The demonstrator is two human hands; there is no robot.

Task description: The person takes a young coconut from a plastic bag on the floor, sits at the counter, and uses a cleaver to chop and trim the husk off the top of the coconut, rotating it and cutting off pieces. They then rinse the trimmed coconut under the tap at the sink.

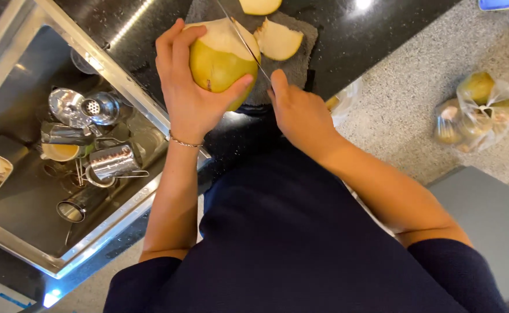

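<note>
The green coconut (222, 61), partly pared to white husk, sits on a grey cloth (292, 66) on the black counter (347, 40), the left hand (188, 93) wrapped around it, the right hand (300, 113) closed on a knife (248, 46) mid-slice; continuing seemingly needs a steady hold, with 2 cut pieces (277, 39) beside and a steel sink (11, 191) at left.

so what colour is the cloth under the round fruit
Dark grey cloth, under the yellow-green round fruit; head view.

Single head view, worn on the person's head, looking steeply down over the chest. Close range, both forearms in frame. Dark surface (353, 35) at top, sink (11, 191) left of it, floor right of it.
</note>
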